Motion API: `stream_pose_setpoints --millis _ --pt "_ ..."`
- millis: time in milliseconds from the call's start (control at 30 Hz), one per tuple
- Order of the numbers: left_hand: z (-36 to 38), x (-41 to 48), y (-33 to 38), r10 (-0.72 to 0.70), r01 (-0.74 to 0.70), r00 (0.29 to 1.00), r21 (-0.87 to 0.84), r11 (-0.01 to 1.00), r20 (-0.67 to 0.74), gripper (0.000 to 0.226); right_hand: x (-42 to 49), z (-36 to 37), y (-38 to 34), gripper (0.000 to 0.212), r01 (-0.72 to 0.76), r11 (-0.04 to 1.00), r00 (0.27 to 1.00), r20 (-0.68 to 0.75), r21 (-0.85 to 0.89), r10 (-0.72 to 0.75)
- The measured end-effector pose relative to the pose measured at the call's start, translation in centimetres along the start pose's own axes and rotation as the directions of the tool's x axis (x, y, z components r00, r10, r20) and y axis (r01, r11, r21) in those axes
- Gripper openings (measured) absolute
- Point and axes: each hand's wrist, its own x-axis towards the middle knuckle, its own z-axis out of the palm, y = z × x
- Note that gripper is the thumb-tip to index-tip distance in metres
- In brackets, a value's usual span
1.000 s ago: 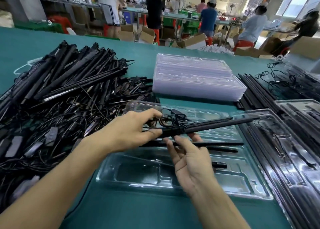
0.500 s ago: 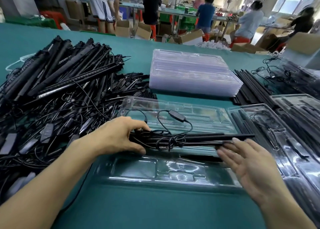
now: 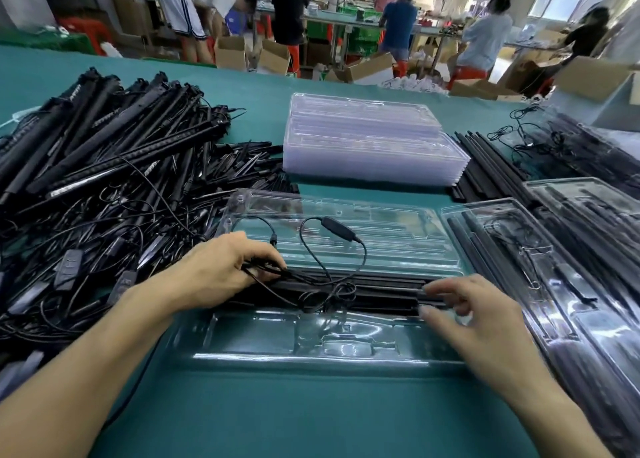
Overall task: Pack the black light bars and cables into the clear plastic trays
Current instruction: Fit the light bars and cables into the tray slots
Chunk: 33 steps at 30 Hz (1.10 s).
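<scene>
The light bar [image 3: 363,284] lies in the open clear tray [image 3: 311,357], its long axis running straight from one hand to the other and its cable [image 3: 332,246] looping beyond. The left hand [image 3: 221,270] curls round one end. The right hand [image 3: 478,312] meets the opposite end, its fingers blurred; whether they pinch or merely touch, I cannot tell.

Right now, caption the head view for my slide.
Left hand grips and right hand steadies a black light bar with its cable in a clear tray.

Black light bars [image 3: 381,293] and a black cable [image 3: 337,228] fill a clear tray [image 3: 259,336] on teal cloth [image 3: 277,416]. The far tray stack [image 3: 370,146] looks faintly lilac, perhaps from glare.
</scene>
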Motion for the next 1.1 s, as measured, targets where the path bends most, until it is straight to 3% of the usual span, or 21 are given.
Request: stream_pose_setpoints --millis 100,200,300,433,633,900,1100 --pt "0.1 0.1 -0.1 0.011 -0.012 1.000 -0.047 0.999 -0.023 0.029 0.1 0.5 -0.3 0.023 0.172 0.968 0.982 0.110 -0.181 -0.154" --pt "0.4 0.1 -0.3 0.022 -0.024 0.999 -0.047 0.999 -0.035 0.034 0.4 0.9 -0.4 0.028 0.252 0.928 0.967 0.115 -0.275 -0.229" --pt "0.3 0.1 -0.6 0.021 -0.031 0.996 -0.129 0.991 -0.081 0.036 0.5 0.7 -0.3 0.028 0.242 0.943 0.970 0.070 -0.226 -0.232" --pt "0.4 0.1 -0.9 0.015 -0.028 0.998 -0.193 0.981 -0.067 0.018 0.8 0.4 -0.2 0.027 0.254 0.923 0.964 -0.001 -0.290 -0.266" --pt "0.8 0.1 -0.8 -0.031 0.021 0.999 -0.219 0.976 -0.043 0.027 1.2 0.7 -0.5 0.019 0.334 0.835 0.933 0.029 -0.437 -0.358" --pt "0.8 -0.1 -0.2 -0.080 0.072 0.996 -0.139 0.988 -0.048 0.024 0.2 0.4 1.2 0.015 0.334 0.924 0.939 0.148 -0.187 -0.310" --pt "1.4 -0.4 0.2 -0.016 0.006 0.989 -0.068 0.998 -0.146 0.021 0.0 0.6 1.4 0.013 0.268 0.958 0.951 0.188 -0.104 -0.245"
